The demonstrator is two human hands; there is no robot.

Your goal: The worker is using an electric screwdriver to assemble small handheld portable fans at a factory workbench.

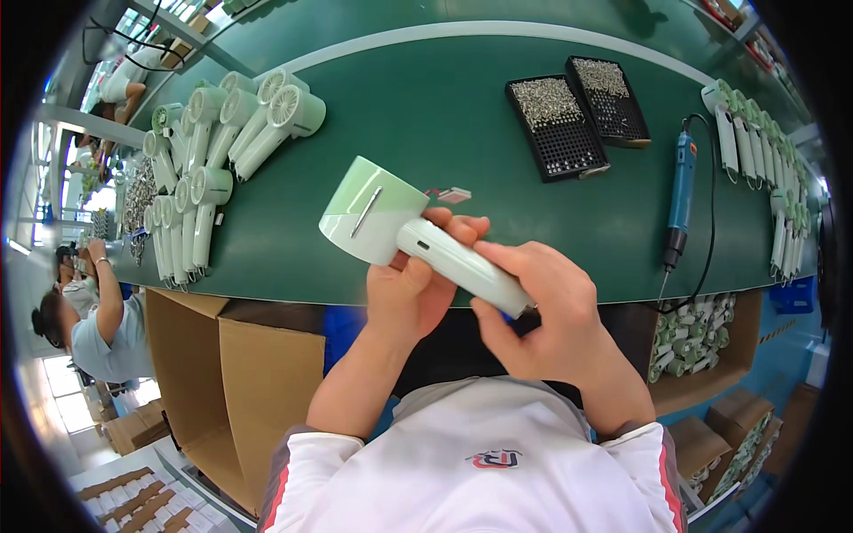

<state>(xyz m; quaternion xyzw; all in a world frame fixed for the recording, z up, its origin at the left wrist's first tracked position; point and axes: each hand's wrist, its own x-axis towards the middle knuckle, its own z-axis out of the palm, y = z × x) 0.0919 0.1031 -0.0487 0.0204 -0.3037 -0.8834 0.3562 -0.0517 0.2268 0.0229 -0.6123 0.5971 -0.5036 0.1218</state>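
Above the near edge of the table I hold a pale green and white handheld fan (373, 209), its round head up to the left and its handle slanting down to the right. My left hand (400, 298) is closed round the neck and upper handle from below. The fingers of my right hand (560, 302) lie over the lower handle, with the thumb beneath its end. A small white piece on red and dark wires (455, 194) sticks out behind the neck. Part of my left fingers is hidden behind the handle.
Similar fans (213, 182) stand grouped at the left, more (755, 142) at the right. Two black trays of small metal parts (560, 133) lie at the back. A blue electric screwdriver (682, 186) with a black cord lies right. Cardboard boxes (267, 391) stand below the edge.
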